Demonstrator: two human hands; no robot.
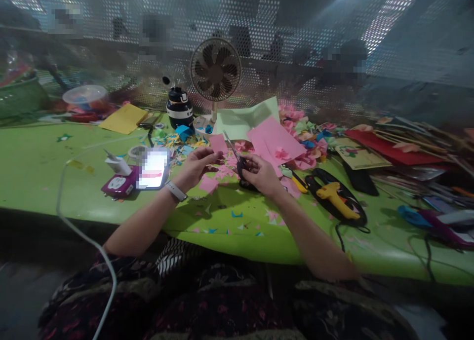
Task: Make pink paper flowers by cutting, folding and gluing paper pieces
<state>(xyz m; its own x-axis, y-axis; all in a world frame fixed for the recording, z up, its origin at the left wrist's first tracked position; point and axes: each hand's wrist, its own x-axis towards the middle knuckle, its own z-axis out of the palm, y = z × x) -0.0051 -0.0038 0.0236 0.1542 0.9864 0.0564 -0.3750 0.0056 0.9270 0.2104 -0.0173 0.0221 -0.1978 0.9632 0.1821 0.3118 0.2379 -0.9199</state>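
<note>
Apparently at a cutting step: pinches pink paper square (218,143) in left hand (200,165), just left of scissors (240,163), with right hand (261,172) curled round their handles. Likely calls for squaring paper to scissors next. Beyond: pink sheet (272,140) right, fan (216,69) far.

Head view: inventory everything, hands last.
Table: one, green, below
Fan: one, dark, back centre
Bottle: one, black, left of fan
Basket: one, green, far left
Yellow sheet: one, back left
Curled sheet: one, pale green, centre
Large sheet: one, pink, centre
Small paper: one, pink, centre
Scissors: one, black handles, centre
Scraps: many, mixed colours, centre
Phone: one, bright-screened, left
Plug block: one, purple, left
Cutter: one, yellow, right
Glue gun: one, yellow, right
Clutter: many, mixed, right
Left hand: one, wristbanded, holding small paper
Right hand: one, bare, holding scissors
</note>
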